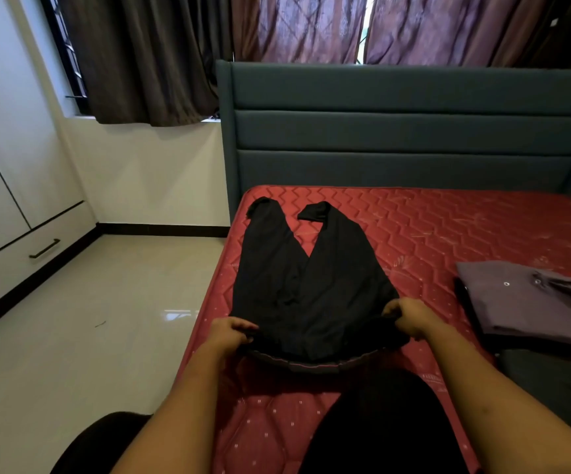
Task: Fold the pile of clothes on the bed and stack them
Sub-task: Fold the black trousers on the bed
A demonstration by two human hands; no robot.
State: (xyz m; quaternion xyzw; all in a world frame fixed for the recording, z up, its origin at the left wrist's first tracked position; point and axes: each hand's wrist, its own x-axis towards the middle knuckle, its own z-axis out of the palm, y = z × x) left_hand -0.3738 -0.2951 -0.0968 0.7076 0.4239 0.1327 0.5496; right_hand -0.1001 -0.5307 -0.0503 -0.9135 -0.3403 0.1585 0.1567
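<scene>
Mattress (448,227): left hand (231,335), right hand (410,318) apparently pinching trousers (297,289) at waistband.

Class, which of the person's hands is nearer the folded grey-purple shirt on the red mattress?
Right. The right hand grips the black trousers' waistband on the side toward the folded grey-purple shirt; the left hand grips its far side.

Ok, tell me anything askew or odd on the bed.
The black trousers lie with legs splayed in a V, and the right-side cuff is flipped over sideways, not flat. The left hand and right hand grip the waistband. The red mattress shows no sheet.
</scene>
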